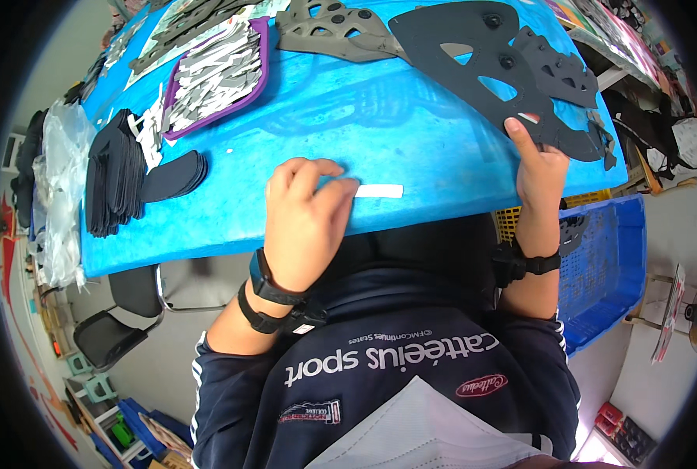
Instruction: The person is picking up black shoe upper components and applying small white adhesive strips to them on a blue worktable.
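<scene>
My left hand (305, 219) is closed over the blue-covered table, its thumb and fingertips at the left end of a short white strip (380, 191). The strip lies flat near the table's front edge. At the right, my right hand (541, 170) grips the lower edge of a large black sheet piece with cut-out openings (473, 74); the thumb rests on top and the other fingers are mostly hidden. Dark round spots show on this piece. A similar dark cut-out piece (571, 74) lies beside it, partly covered.
A purple tray (264, 74) full of white and grey strips stands at the far left of the blue table (302, 117). Stacked black rounded pieces (114, 176) sit near the left edge. Another cut-out piece (333, 39) lies at the back. A blue crate (606, 273) stands below right.
</scene>
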A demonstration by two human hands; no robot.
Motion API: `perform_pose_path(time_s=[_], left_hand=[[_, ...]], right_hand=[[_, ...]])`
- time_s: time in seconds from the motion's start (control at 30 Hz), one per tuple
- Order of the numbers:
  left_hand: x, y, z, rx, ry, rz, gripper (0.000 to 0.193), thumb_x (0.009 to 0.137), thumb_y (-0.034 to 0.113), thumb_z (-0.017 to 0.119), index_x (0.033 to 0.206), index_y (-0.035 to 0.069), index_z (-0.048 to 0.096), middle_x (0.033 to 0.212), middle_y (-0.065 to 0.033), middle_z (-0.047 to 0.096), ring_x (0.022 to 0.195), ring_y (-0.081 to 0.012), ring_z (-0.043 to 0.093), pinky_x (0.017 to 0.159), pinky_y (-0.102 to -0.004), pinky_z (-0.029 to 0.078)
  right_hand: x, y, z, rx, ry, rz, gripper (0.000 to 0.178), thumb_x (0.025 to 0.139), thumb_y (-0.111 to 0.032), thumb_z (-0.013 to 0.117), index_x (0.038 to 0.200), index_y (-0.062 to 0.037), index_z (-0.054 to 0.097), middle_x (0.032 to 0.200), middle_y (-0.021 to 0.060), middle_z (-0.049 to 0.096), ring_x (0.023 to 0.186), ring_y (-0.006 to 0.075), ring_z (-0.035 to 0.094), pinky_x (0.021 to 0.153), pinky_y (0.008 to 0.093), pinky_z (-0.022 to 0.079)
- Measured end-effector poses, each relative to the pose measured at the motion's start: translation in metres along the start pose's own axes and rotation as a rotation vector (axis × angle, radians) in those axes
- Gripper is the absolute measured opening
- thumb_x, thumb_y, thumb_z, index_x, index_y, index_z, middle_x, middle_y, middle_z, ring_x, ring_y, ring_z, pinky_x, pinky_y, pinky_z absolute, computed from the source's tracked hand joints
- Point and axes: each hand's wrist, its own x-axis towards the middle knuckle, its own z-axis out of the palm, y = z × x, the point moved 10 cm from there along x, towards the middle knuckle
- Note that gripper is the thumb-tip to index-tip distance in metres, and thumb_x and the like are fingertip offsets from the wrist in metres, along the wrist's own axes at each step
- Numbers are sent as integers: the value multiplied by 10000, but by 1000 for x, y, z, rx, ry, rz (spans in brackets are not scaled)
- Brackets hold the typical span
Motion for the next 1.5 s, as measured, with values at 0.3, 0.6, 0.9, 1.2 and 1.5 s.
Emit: perform_pose_path(time_s=[0.3, 0.6, 0.9, 1.2, 1.5], left_hand=[[-18, 18, 12, -94, -177, 22, 331, 735, 59, 612, 1065, 39, 616, 931, -97, 568, 882, -255, 541, 767, -348, 441], [24, -2, 79, -600, -954, 73, 194, 753, 128, 661, 908, 61, 565, 772, -92, 503, 686, -252, 501, 636, -341, 413], [32, -36, 46, -1507, -275, -587, 347, 835, -14, 568, 1131, 44, 396, 789, -85, 571, 726, -195, 646, 640, -256, 547], [-32, -61, 29, -791, 30, -695, 112, 793, 18, 656, 799, 3, 544, 699, -19, 621, 639, -33, 548, 564, -175, 429], [-24, -56, 25, -455, -148, -577, 106, 742, 52, 666, 847, 68, 655, 721, -57, 604, 610, -158, 545, 575, -249, 429]], right_hand=[[-1, 0, 2, 26, -13, -1, 279, 736, -42, 731, 971, 45, 611, 969, 74, 610, 894, 125, 545, 822, 244, 412], [2, 1, -1, -2, 13, -19, 273, 728, -25, 730, 962, 47, 609, 963, 85, 613, 878, 135, 559, 811, 254, 426], [-3, 1, -2, 4, 19, 6, 275, 731, -42, 734, 960, 47, 610, 948, 68, 610, 849, 117, 557, 787, 234, 430], [-3, 0, -3, -7, 16, -2, 278, 737, -46, 733, 965, 52, 609, 936, 62, 609, 842, 108, 555, 779, 223, 431], [-4, 3, -5, -24, 34, 35, 281, 732, -19, 723, 978, 47, 603, 968, 71, 605, 886, 132, 557, 822, 255, 425]])
